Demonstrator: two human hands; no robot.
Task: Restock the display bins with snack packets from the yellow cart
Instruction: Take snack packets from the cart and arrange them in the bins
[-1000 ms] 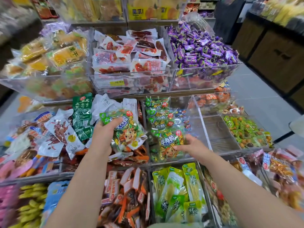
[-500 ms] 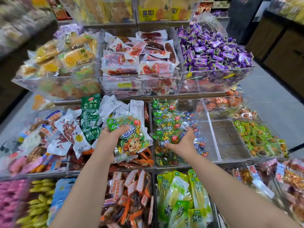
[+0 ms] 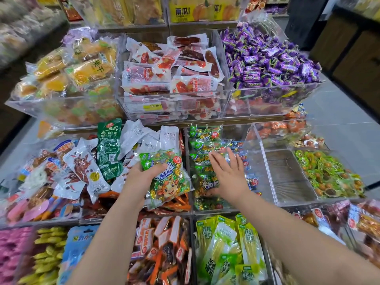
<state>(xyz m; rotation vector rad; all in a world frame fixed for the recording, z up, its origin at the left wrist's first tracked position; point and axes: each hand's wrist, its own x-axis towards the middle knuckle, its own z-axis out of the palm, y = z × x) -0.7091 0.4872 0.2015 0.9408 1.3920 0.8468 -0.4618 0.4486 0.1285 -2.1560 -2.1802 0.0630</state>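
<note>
Middle tier, clear acrylic bin (image 3: 262, 159) of green packets taken as landmark.

- Right hand (image 3: 228, 173): a second earlier it carried a green packet at the bin's front edge. Now it was flat, palm down, fingers straight and spread, holding nothing, over the stacked green packets (image 3: 202, 145) inside the bin. Whether it touched them could not be told.
- That packet appeared to have joined the stack, so one more unit was shelved.
- Left hand (image 3: 141, 177): unchanged, just left of the bin, fingers and thumb curled round the Beef Cubes packet (image 3: 168, 177), which was tilted over the neighbouring bin's orange packets.
- Wood-bottomed compartment (image 3: 285, 173) directly right of the bin looked mostly bare.
- Yellow cart not in view.

Judgement: the right hand was free to take the left hand's packet next, and the bin had room at its right side.
</note>
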